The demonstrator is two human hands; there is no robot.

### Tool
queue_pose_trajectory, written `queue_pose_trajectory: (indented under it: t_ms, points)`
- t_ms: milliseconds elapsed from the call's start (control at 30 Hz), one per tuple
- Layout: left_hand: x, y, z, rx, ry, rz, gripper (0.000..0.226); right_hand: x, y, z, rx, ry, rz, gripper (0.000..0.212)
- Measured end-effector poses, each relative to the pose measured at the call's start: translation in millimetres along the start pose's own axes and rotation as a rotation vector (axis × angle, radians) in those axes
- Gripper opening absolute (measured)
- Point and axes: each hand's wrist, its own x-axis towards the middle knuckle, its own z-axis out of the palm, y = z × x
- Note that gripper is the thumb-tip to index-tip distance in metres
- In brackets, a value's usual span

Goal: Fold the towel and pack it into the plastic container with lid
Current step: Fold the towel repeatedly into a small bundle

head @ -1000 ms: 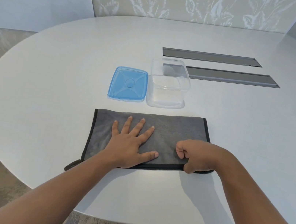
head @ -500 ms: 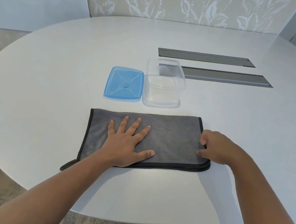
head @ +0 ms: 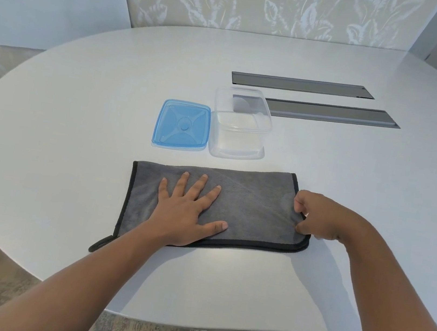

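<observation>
Grey towel (head: 251,204) edge pinched by right hand (head: 317,217).

White oval table (head: 76,121), grey towel (head: 256,205), blue lid (head: 181,125), clear container (head: 241,129)

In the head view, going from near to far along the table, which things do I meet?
Grey towel → clear container → far grey slot.

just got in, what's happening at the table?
A person is folding a grey towel on the white table. The left hand lies flat on it; the right hand pinches its right edge. The clear container sits empty behind the towel, with the blue lid off, beside it.
</observation>
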Motion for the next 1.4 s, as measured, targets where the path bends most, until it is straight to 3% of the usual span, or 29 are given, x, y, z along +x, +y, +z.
queue_pose_trajectory:
  t_ms: [467, 567, 667, 800, 967, 1200, 1300, 1400]
  points:
    - [1, -2, -4, 0.012, -0.060, 0.002, 0.109, 1, -7, 0, -0.321, -0.046, 0.066, 0.029]
    - [1, -1, -3, 0.008, -0.058, 0.000, 0.109, 4, -22, 6, -0.393, 0.140, -0.019, 0.032]
    - [1, -1, -2, 0.003, -0.046, -0.001, 0.110, 16, -44, 30, -0.272, 0.372, -0.209, 0.051]
    - [0, 0, -2, -0.005, -0.030, -0.013, 0.110, 36, -48, 72, -0.227, 0.274, -0.199, 0.078]
    - [0, 0, -3, -0.003, -0.036, -0.017, 0.112, 50, -32, 82, -0.265, 0.336, -0.104, 0.092]
    - [0, -1, -3, -0.001, -0.053, -0.012, 0.112, 59, -32, 71, -0.295, 0.361, 0.023, 0.084]
    - [0, 0, -4, -0.020, -0.060, -0.013, 0.114, 61, -47, 74, -0.319, 0.479, -0.116, 0.068]
    - [1, 0, -8, -0.039, -0.085, -0.023, 0.121, 65, -62, 82, -0.268, 0.379, -0.288, 0.059]
